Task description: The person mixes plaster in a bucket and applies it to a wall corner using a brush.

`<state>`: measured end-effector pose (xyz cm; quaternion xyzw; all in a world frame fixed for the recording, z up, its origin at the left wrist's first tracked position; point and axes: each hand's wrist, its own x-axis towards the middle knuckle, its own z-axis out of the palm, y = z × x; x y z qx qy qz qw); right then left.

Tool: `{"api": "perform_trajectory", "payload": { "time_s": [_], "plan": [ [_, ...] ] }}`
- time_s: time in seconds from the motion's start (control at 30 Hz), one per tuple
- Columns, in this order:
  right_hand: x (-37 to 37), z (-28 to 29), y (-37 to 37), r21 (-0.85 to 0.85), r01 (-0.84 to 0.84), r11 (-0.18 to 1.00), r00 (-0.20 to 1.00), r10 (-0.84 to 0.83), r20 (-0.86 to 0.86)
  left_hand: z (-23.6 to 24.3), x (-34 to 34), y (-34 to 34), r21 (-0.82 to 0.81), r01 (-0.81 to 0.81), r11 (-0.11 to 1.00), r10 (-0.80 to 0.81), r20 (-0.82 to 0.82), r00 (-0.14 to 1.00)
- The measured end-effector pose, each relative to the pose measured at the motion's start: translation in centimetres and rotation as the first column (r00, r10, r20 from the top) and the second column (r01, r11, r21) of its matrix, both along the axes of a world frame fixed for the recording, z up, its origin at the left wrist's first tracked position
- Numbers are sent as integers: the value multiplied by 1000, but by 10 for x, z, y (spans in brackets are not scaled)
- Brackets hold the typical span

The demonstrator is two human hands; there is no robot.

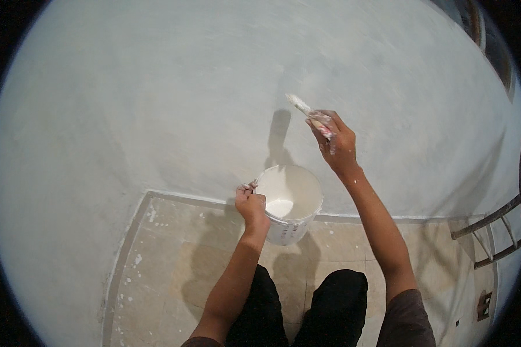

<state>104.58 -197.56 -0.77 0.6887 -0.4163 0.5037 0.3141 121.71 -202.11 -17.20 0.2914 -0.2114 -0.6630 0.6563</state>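
Observation:
My right hand [333, 139] is closed around the handle of a paintbrush [300, 104], whose bristles are coated in white paint and point up and left, close to the pale wall [185, 104]. White smears mark the fingers. Lower and to the left, my left hand [250, 199] grips a white plastic bucket [292, 230] at the left side of its rim. White paint [279, 206] shows at the bottom of the bucket, and its inner wall is coated too. Whether the brush touches the wall I cannot tell.
Tan floor tiles [173, 243] with white splashes meet the wall along a grey skirting strip [127, 243]. At the far right stands a dark chair or ladder-like frame [489, 222]. A wall socket [484, 305] is low at the right; a dark-framed window [495, 49] shows at the upper right.

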Motion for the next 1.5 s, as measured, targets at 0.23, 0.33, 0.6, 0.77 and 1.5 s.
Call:
{"api": "perform_trajectory", "payload": {
  "time_s": [0.23,0.33,0.6,0.77,1.5],
  "plan": [
    [-11,1,-39,31,175,984,865,-138,-482,-5,-5,-2,36,17,999,-17,-2,1000],
    [-17,-32,-43,126,227,966,811,-116,-574,-10,-6,-4,31,24,999,-24,3,1000],
    [4,-18,-35,346,59,936,958,44,-282,-22,-9,-14,56,-22,998,19,40,999],
    [-2,57,-59,106,-22,994,972,46,-231,-23,-8,-15,55,-5,998,4,6,1000],
    [11,67,-68,115,39,993,965,-7,-263,-35,-14,-19,-3,-92,996,92,27,995]
  ]
}}
